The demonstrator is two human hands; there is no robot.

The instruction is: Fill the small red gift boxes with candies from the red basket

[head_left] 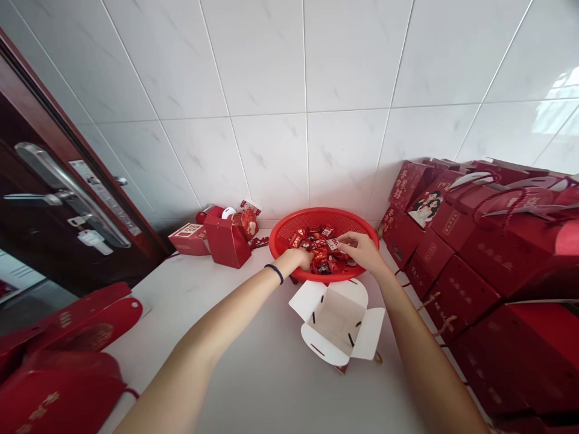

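A red plastic basket (325,212) stands against the wall with many small red-wrapped candies (320,256) in it. My left hand (300,258), with a dark band on the wrist, reaches over the near left rim; its fingertips are hidden among the candies. Over the right side of the basket, my right hand (362,250) has its thumb and fingers drawn together on a red-and-white wrapped candy (333,244). In front of the basket, an open gift box (337,322) shows its white inside, with the flaps spread outward. Nothing lies on its visible bottom.
Red gift boxes with cord handles (465,277) are stacked along the right. More red boxes (63,355) lie at the lower left, and a few small boxes (228,241) stand by the wall. A dark door with a metal handle (75,193) is on the left.
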